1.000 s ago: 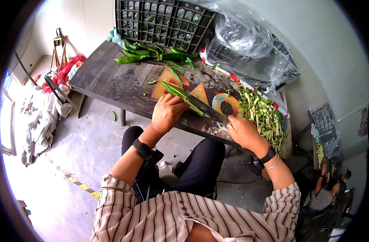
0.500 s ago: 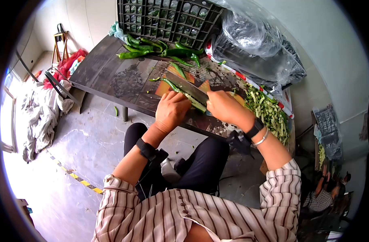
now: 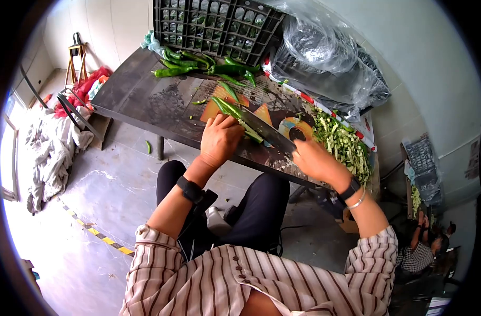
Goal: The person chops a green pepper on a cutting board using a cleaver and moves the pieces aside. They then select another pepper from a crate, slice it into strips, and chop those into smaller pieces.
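My right hand [image 3: 319, 163] is closed around the handle of a knife [image 3: 269, 131], whose broad blade points up and left across the table. My left hand [image 3: 220, 138] presses with bent fingers on a long green chili pepper [image 3: 227, 108], which looks slit along its length. The blade lies at the pepper, beside my left fingertips. Pale cut flesh [image 3: 253, 135] shows just right of that hand. A single green pepper [image 3: 229, 91] rests farther back on the table. Beyond my right hand is a heap of chopped pepper [image 3: 341, 139].
Whole green peppers [image 3: 185, 65] lie in front of a black crate [image 3: 214, 29] at the back of the dark table [image 3: 130, 97]. Plastic-wrapped trays [image 3: 324, 68] stand at the back right. Another person [image 3: 417, 253] sits far right. Cloth [image 3: 56, 152] is heaped on the floor left.
My right hand and the knife have moved right and slightly down. The pepper at the blade now looks split open. My left hand stays nearly in place.
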Demonstrator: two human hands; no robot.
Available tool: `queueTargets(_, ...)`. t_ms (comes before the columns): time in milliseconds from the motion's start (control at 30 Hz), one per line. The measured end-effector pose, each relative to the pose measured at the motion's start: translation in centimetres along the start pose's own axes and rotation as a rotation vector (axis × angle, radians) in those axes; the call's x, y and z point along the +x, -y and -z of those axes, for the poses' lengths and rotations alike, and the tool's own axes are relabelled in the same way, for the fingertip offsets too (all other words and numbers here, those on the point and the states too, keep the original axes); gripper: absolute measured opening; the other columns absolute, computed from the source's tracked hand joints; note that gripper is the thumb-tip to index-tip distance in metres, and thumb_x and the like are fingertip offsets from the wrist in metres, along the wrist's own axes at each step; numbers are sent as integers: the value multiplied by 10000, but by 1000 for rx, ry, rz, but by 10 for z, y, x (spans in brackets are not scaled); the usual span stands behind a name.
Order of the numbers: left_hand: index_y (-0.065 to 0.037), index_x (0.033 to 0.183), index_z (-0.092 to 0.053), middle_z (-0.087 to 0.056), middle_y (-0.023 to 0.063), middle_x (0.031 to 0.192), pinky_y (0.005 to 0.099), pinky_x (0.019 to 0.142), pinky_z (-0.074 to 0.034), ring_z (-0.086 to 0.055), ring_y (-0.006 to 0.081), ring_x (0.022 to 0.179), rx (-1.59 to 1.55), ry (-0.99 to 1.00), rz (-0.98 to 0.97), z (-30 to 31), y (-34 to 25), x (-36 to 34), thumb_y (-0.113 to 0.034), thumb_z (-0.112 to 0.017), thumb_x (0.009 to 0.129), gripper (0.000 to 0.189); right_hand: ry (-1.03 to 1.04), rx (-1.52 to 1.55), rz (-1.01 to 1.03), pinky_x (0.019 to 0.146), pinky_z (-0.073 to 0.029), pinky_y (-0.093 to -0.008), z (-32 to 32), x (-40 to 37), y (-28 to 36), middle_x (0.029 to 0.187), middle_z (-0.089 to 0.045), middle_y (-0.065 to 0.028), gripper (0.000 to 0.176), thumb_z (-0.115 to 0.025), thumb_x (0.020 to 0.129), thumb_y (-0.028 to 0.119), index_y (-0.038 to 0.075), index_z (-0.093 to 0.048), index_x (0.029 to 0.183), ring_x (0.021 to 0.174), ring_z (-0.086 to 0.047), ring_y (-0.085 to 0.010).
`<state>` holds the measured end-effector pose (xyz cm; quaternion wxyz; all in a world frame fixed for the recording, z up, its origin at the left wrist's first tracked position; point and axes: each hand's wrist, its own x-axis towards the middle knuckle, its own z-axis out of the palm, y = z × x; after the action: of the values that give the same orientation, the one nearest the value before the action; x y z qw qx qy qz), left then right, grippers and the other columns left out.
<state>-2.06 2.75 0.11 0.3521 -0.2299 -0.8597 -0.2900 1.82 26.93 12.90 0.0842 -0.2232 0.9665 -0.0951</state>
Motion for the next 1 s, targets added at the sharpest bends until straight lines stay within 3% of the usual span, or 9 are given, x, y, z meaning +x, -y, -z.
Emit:
queueTargets(333,-150,819,-665,-564,-31,872,318,770,-391,-525,171,906,-26,-31,-1,2,-4,1,-147,-656,740,80,-21,55,7,626,-440,-468,-6,-13,-6,719,-545,-289,169,-544,864,89,-69,-490,840,721,-549,-474)
queueTargets(367,-157,812,-662,-563,-30,872,319,776,-391,-527,168,911,-28,-23,5,2,-4,1,-147,-650,740,75,-12,10,4,663,-463,-525,-8,-4,-3,722,-577,-268,175,-547,870,127,-31,-491,823,774,-590,-460)
queueTargets(633,-165,779,-655,-574,-24,858,327,784,-400,-548,179,905,-3,8,-24,1,-1,0,-152,-645,711,70,-186,34,220,736,-496,-514,-31,150,42,865,-612,-310,185,-520,830,114,-51,-597,863,881,-599,-478)
queueTargets(700,-170,792,-666,-593,-31,867,333,799,-410,-566,183,922,16,42,-23,3,1,-1,-155,-643,697,99,-110,10,228,771,-494,-517,-24,164,55,918,-605,-327,212,-511,804,113,-52,-633,860,906,-592,-488)
queueTargets(1000,-160,802,-671,-602,-35,879,337,781,-397,-554,185,918,7,-26,-38,3,0,0,-133,-651,703,105,-81,2,104,761,-488,-522,-9,84,22,825,-593,-350,235,-516,812,115,-107,-576,857,839,-600,-490)
